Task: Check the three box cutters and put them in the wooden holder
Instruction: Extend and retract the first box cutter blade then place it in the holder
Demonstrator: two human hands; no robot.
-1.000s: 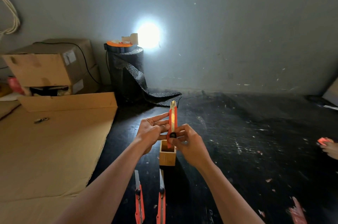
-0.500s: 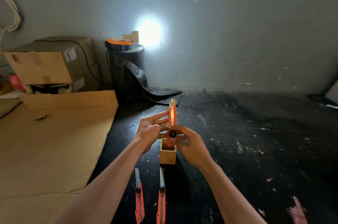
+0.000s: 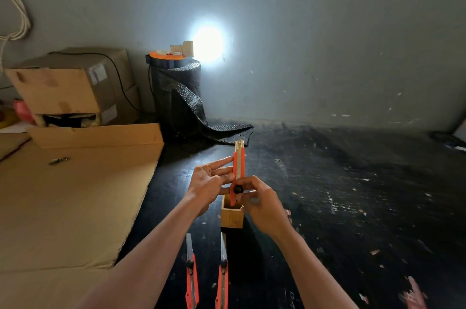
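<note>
I hold an orange box cutter (image 3: 238,167) upright, blade end up, its lower end just inside the small wooden holder (image 3: 232,218) on the dark floor. My right hand (image 3: 262,202) pinches it at the black slider knob. My left hand (image 3: 210,181) steadies its left side with fingers extended against the body. Two more orange box cutters lie flat on the floor nearer to me, one on the left (image 3: 191,276) and one on the right (image 3: 222,278), blades pointing toward the holder.
A large cardboard sheet (image 3: 63,202) covers the floor at left. Cardboard boxes (image 3: 73,86) are stacked at the back left. A black bubble-wrap roll (image 3: 176,96) stands by the wall with a bright lamp (image 3: 206,43) behind it.
The held cutter has sunk slightly, so its lower end now sits in the holder's mouth. Both hands stay on it. The other person's hand at the right edge has gone.
</note>
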